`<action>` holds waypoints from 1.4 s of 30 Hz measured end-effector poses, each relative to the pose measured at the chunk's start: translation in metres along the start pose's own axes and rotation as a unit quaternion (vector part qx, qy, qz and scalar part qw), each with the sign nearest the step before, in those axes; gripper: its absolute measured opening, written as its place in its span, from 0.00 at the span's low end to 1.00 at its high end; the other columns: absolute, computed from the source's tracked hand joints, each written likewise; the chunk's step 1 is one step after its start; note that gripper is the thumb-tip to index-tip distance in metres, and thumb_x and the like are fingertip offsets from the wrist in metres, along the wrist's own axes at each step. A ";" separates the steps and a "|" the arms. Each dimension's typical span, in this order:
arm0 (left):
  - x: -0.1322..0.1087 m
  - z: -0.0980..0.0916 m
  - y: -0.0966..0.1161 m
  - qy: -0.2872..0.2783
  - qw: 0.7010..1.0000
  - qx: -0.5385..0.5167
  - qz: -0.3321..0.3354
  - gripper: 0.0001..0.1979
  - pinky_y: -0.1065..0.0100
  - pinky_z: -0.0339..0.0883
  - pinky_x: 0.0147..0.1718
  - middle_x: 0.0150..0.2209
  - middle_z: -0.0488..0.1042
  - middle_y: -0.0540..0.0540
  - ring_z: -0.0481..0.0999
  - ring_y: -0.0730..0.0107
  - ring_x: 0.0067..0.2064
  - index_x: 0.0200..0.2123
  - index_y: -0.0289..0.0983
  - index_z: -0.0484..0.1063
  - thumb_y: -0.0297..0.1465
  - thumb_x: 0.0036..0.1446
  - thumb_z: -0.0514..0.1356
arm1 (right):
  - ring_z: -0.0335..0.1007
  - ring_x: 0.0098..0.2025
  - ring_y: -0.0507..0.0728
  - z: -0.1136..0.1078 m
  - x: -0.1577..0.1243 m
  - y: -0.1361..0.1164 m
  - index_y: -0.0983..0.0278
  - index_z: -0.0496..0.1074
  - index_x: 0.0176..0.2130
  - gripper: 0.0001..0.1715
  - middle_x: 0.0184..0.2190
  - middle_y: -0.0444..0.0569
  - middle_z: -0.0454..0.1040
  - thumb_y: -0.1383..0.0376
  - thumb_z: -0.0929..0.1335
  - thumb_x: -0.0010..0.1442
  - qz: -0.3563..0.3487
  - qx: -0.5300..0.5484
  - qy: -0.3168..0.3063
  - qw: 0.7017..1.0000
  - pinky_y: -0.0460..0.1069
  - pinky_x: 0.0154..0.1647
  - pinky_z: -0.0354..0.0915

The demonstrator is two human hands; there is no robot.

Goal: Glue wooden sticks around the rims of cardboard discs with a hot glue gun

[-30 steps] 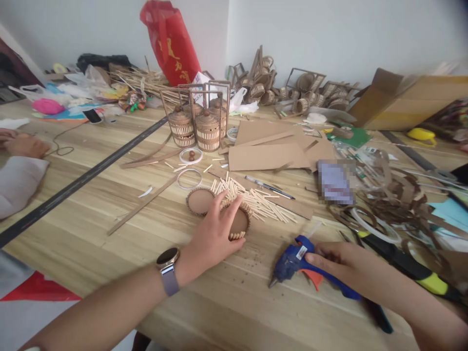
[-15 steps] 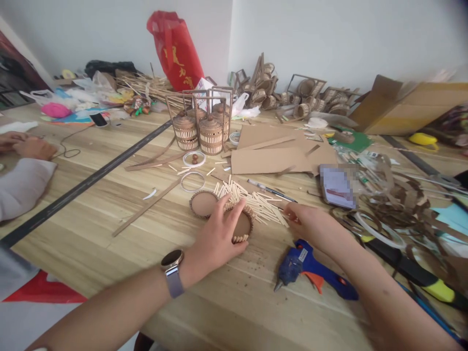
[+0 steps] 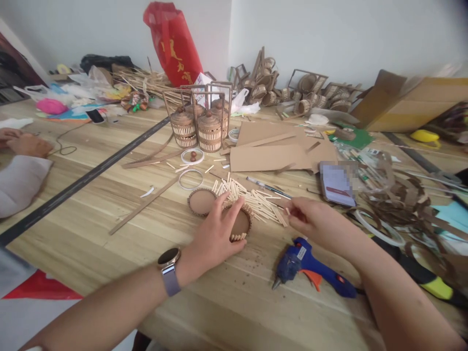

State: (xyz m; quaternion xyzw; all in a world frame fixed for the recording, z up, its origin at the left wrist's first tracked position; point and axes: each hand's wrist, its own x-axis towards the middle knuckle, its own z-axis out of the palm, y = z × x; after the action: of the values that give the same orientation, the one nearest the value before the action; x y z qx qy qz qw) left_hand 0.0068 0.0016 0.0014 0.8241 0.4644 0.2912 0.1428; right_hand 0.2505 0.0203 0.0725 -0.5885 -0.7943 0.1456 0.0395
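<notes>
My left hand [image 3: 215,231], with a watch on its wrist, curls around a small round cardboard base [image 3: 242,225] whose edge is lined with short wooden sticks. The base lies on the table, partly hidden by my fingers. A second round cardboard disc [image 3: 202,202] with a dark rim sits just left of it. Beyond them spreads a pile of short wooden sticks [image 3: 261,204]. At the pile's right edge, my right hand [image 3: 305,217] is closed in a pinch, the pale end of a stick [image 3: 287,211] showing at its fingertips. Below it lies a blue glue gun [image 3: 305,263], nozzle toward me.
Finished little lidded baskets [image 3: 210,130] stand behind two white rings. Cardboard sheets [image 3: 266,158], a pen [image 3: 268,185] and a phone [image 3: 337,183] lie farther back. Brown strips [image 3: 402,204] clutter the right. At far left rests another person's hand [image 3: 29,145].
My right hand has shifted slightly, and a stick end now shows at its fingertips. My left hand keeps its hold on the round base. The view has moved a little.
</notes>
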 end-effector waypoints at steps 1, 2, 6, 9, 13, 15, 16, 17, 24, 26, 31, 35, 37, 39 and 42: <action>0.000 0.000 0.000 0.001 1.000 0.002 -0.002 0.50 0.48 0.62 0.58 0.65 0.44 0.38 0.55 0.43 0.65 0.66 0.47 0.44 0.28 0.46 0.69 | 0.67 0.26 0.54 -0.003 -0.003 -0.006 0.61 0.68 0.32 0.06 0.24 0.44 0.72 0.68 0.61 0.57 -0.016 0.039 -0.009 0.999 0.46 0.27 0.59; 0.000 0.000 0.001 0.000 1.000 0.003 -0.003 0.50 0.48 0.62 0.58 0.65 0.44 0.38 0.55 0.44 0.65 0.66 0.47 0.44 0.28 0.47 0.69 | 0.66 0.25 0.53 -0.004 -0.006 -0.013 0.61 0.69 0.32 0.07 0.23 0.42 0.71 0.67 0.62 0.56 -0.029 0.076 -0.018 0.997 0.45 0.26 0.59; 0.001 -0.001 0.001 -0.008 1.000 0.007 -0.008 0.49 0.50 0.64 0.57 0.65 0.44 0.37 0.56 0.44 0.65 0.66 0.46 0.44 0.29 0.47 0.69 | 0.69 0.27 0.53 0.004 -0.010 -0.042 0.61 0.73 0.33 0.09 0.26 0.43 0.75 0.68 0.63 0.56 -0.062 0.157 -0.052 0.984 0.45 0.28 0.60; 0.001 -0.001 0.001 -0.011 1.000 0.010 -0.009 0.49 0.50 0.64 0.57 0.65 0.44 0.37 0.56 0.44 0.65 0.66 0.46 0.44 0.29 0.47 0.69 | 0.69 0.28 0.53 0.018 -0.007 -0.054 0.62 0.74 0.32 0.09 0.27 0.44 0.75 0.70 0.64 0.57 -0.072 0.152 -0.051 0.984 0.45 0.29 0.60; 0.001 -0.001 0.001 -0.011 1.000 0.007 -0.006 0.49 0.49 0.65 0.57 0.65 0.44 0.37 0.56 0.44 0.64 0.66 0.45 0.44 0.29 0.48 0.68 | 0.68 0.28 0.53 0.030 -0.002 -0.056 0.63 0.74 0.33 0.09 0.27 0.44 0.75 0.73 0.65 0.57 -0.087 0.130 -0.024 0.987 0.45 0.30 0.59; 0.001 -0.001 0.001 -0.010 1.000 0.005 -0.005 0.49 0.49 0.65 0.56 0.65 0.44 0.37 0.56 0.44 0.64 0.66 0.45 0.44 0.29 0.48 0.69 | 0.69 0.30 0.53 0.033 -0.001 -0.054 0.63 0.74 0.33 0.09 0.28 0.45 0.75 0.74 0.65 0.58 -0.101 0.133 -0.016 0.986 0.45 0.31 0.60; 0.001 0.000 0.001 -0.009 1.000 0.005 -0.005 0.49 0.49 0.65 0.56 0.65 0.44 0.37 0.56 0.43 0.64 0.66 0.46 0.43 0.29 0.48 0.69 | 0.69 0.30 0.53 0.034 0.000 -0.054 0.63 0.74 0.33 0.10 0.28 0.45 0.75 0.74 0.65 0.58 -0.108 0.136 -0.013 0.985 0.45 0.32 0.60; 0.001 0.000 0.000 -0.008 1.000 0.004 -0.005 0.49 0.49 0.65 0.56 0.65 0.45 0.37 0.56 0.43 0.64 0.67 0.46 0.43 0.29 0.48 0.69 | 0.70 0.31 0.53 0.035 0.000 -0.053 0.63 0.74 0.33 0.10 0.29 0.45 0.76 0.74 0.65 0.58 -0.114 0.139 -0.010 0.984 0.45 0.32 0.60; 0.001 0.000 0.000 -0.006 1.000 0.002 0.001 0.50 0.48 0.65 0.56 0.65 0.45 0.37 0.56 0.43 0.64 0.67 0.47 0.42 0.29 0.48 0.69 | 0.70 0.31 0.53 0.043 0.003 -0.052 0.62 0.74 0.32 0.10 0.29 0.44 0.76 0.74 0.66 0.58 -0.121 0.144 0.001 0.982 0.45 0.32 0.61; 0.000 0.000 -0.001 -0.007 1.000 0.003 0.003 0.50 0.49 0.65 0.56 0.65 0.46 0.37 0.55 0.43 0.65 0.67 0.46 0.42 0.29 0.48 0.69 | 0.70 0.30 0.53 0.045 0.003 -0.052 0.62 0.74 0.31 0.10 0.28 0.44 0.76 0.74 0.66 0.58 -0.114 0.142 -0.002 0.983 0.45 0.31 0.60; 0.000 0.001 -0.002 -0.005 1.000 0.002 0.010 0.51 0.48 0.65 0.56 0.65 0.45 0.36 0.56 0.43 0.65 0.67 0.46 0.42 0.29 0.47 0.70 | 0.71 0.30 0.53 0.047 0.002 -0.055 0.62 0.74 0.32 0.09 0.28 0.44 0.77 0.74 0.66 0.58 -0.104 0.136 -0.003 0.985 0.45 0.31 0.60; 0.001 0.001 -0.002 -0.003 1.000 -0.004 0.011 0.51 0.47 0.65 0.56 0.65 0.45 0.37 0.55 0.42 0.65 0.67 0.48 0.41 0.29 0.47 0.70 | 0.72 0.32 0.54 0.048 0.001 -0.057 0.62 0.74 0.33 0.09 0.29 0.45 0.78 0.74 0.66 0.58 -0.101 0.138 0.003 0.985 0.45 0.32 0.61; 0.001 0.001 -0.002 -0.005 1.000 -0.007 0.011 0.51 0.47 0.65 0.55 0.65 0.45 0.37 0.56 0.42 0.65 0.67 0.48 0.41 0.30 0.47 0.70 | 0.73 0.33 0.54 0.049 0.001 -0.057 0.62 0.74 0.33 0.09 0.30 0.45 0.78 0.74 0.66 0.58 -0.104 0.139 0.005 0.985 0.45 0.33 0.61; 0.001 0.000 -0.002 -0.007 1.000 -0.011 0.009 0.52 0.47 0.65 0.56 0.65 0.45 0.37 0.56 0.42 0.64 0.67 0.49 0.41 0.30 0.47 0.70 | 0.73 0.33 0.54 0.050 0.002 -0.056 0.62 0.74 0.33 0.10 0.30 0.45 0.78 0.74 0.65 0.58 -0.103 0.139 0.006 0.985 0.45 0.33 0.61; 0.001 0.000 -0.002 -0.008 1.000 -0.016 0.008 0.55 0.46 0.64 0.56 0.65 0.45 0.37 0.57 0.42 0.64 0.67 0.50 0.40 0.33 0.45 0.73 | 0.73 0.32 0.54 0.050 0.001 -0.056 0.62 0.74 0.33 0.09 0.30 0.45 0.78 0.73 0.65 0.58 -0.096 0.135 0.003 0.986 0.45 0.32 0.61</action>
State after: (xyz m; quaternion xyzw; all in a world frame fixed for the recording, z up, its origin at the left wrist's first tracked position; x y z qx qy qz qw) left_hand 0.0058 0.0031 0.0007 0.8275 0.4522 0.2930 0.1577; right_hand 0.1863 -0.0025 0.0406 -0.4988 -0.8202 0.2452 0.1351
